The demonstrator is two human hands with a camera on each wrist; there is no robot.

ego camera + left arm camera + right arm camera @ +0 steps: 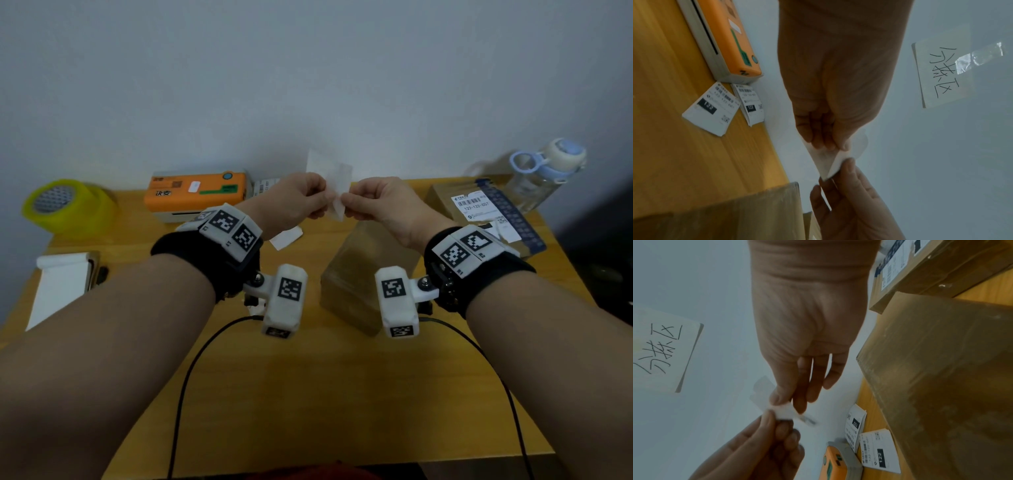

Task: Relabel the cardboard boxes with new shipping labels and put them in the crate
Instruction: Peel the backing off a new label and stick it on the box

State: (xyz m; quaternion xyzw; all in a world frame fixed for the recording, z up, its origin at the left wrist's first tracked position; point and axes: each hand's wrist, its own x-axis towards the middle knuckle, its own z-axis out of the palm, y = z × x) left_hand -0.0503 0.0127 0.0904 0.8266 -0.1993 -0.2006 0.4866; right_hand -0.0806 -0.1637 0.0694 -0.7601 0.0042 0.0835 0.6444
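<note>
Both hands meet above the middle of the wooden surface [308, 394], each pinching the same small white label [334, 192] that is held up in the air. The left hand [294, 200] has its fingers curled, and its grip pinches one edge of the label between thumb and fingertips. The right hand [383, 205] pinches the opposite lower edge between thumb and forefinger, its other fingers reaching out more loosely in the right wrist view. In the left wrist view the label [830, 160] shows two thin layers parted at the corner between the two hands.

Directly below the hands stands a plain cardboard box [359, 281], resting on the surface. A second cardboard box [479, 209], with a printed label and a dark strip on top, lies at the far right, just beside a clear water bottle [544, 171]. An orange label printer [197, 192] sits at the back left, with printed labels [712, 108] lying loose on the surface beside it. A yellow tape roll [65, 205] rests at the far left edge. A handwritten note [941, 73] is taped to the wall
</note>
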